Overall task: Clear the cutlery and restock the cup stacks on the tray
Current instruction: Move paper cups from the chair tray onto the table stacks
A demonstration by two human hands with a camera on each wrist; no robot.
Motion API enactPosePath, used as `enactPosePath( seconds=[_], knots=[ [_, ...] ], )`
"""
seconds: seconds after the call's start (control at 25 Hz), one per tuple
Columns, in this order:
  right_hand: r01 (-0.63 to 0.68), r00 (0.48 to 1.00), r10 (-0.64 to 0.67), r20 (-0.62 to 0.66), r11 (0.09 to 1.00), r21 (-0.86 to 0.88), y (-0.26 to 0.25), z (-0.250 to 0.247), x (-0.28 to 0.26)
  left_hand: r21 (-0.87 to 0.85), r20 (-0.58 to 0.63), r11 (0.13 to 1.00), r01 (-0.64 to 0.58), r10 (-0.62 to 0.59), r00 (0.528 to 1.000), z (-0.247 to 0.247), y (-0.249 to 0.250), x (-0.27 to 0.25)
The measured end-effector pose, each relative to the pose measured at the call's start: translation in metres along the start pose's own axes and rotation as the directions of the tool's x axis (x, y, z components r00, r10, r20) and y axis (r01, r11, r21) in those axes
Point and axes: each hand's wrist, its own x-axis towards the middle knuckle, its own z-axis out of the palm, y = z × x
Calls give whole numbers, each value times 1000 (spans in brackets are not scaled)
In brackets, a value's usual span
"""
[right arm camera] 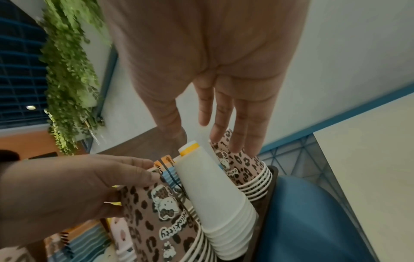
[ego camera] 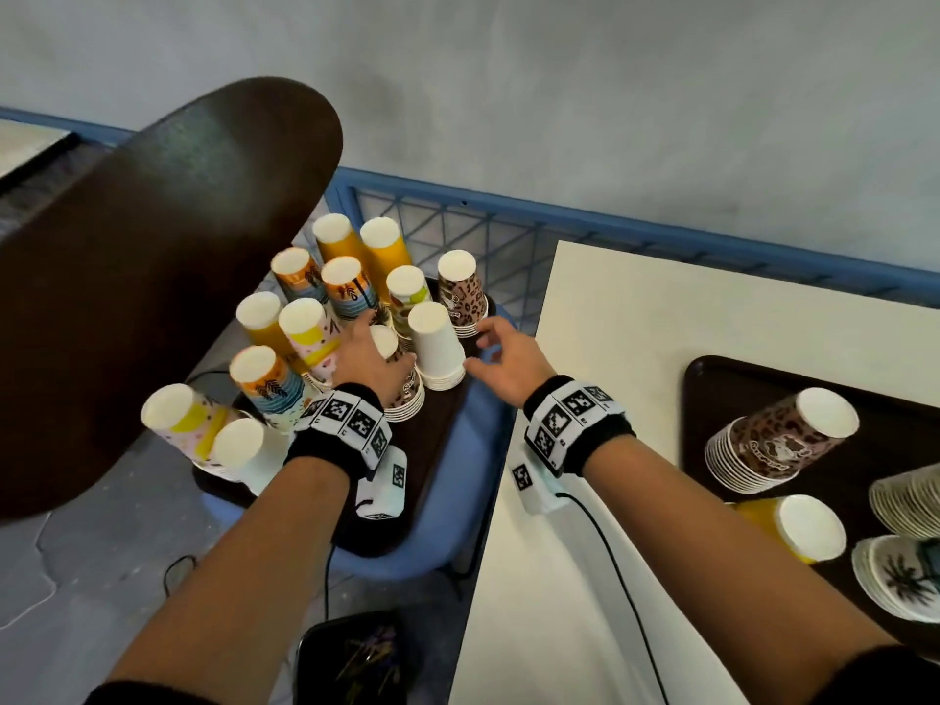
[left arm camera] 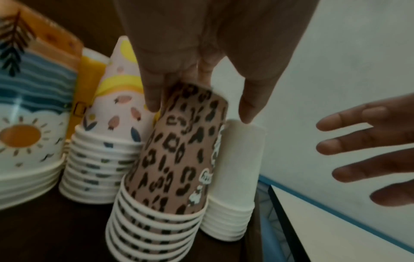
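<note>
While left hand [ego camera: 367, 359] grips it, "hello kitty" leopard stack [right arm camera: 165, 228]; right hand [ego camera: 501, 359] spread.

The cups are paper, matt, with rolled white rims: a leopard stack [left arm camera: 174, 159] printed brown and black, a plain white stack [ego camera: 436, 346] smooth and unprinted, a pastel stack [left arm camera: 112, 124] with small printed shapes, and mustard cups [ego camera: 386, 246] in flat colour. The tray [ego camera: 432, 440] under them looks like dark brown plastic with a dull sheen. The chair [right arm camera: 313, 221] seat is smooth blue plastic, slightly glossy. The table [ego camera: 636, 358] top is a smooth cream laminate, matt. The wristbands [ego camera: 605, 445] are black knitted cloth carrying white plastic blocks with printed black patterns. The wall [ego camera: 559, 94] is matt, faintly rough plaster.
</note>
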Motion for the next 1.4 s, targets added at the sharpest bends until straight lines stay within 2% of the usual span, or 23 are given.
enactPosePath(
  seconds=[0.16, 0.32, 0.44, 0.6, 0.68, 0.84, 1.04, 1.16, 1.24, 1.4],
  knots=[
    [-41, 998, 43, -35, 998, 45, -1, 22, 28, -102, -56, 994, 45, -51, 997, 1, -3, -8],
    [-46, 999, 45, 19, 998, 51, -5, 42, 44, -112, 16, 992, 62, -60, 998, 3, -15, -30],
    [-95, 995, 94, 21, 993, 74, -9, 54, 55, -280, -7, 951, 131, -139, 990, 14, -34, -36],
    [-193, 974, 185, 128, 980, 51, -3, 68, 64, -408, 141, 879, 246, -206, 968, 42, -64, -38],
    [-197, 969, 186, 163, 979, 55, 0, 75, 63, -425, 160, 869, 254, -204, 966, 52, -73, -37],
    [-173, 982, 161, 97, 976, 133, 5, 83, 60, -481, 117, 840, 252, -223, 968, 56, -76, -38],
    [-128, 991, 116, 66, 963, 236, 10, 87, 45, -613, 113, 763, 205, -172, 979, 45, -82, -48],
    [-84, 996, 83, 18, 928, 364, 6, 79, 29, -730, 106, 660, 180, -151, 983, 37, -74, -60],
    [-46, 998, 64, -27, 897, 439, 2, 68, 14, -790, 115, 595, 148, -93, 989, 33, -66, -72],
    [35, 992, 36, -119, 834, 550, -2, 25, -29, -793, 141, 607, 53, 98, 985, 24, -35, -98]
  ],
)
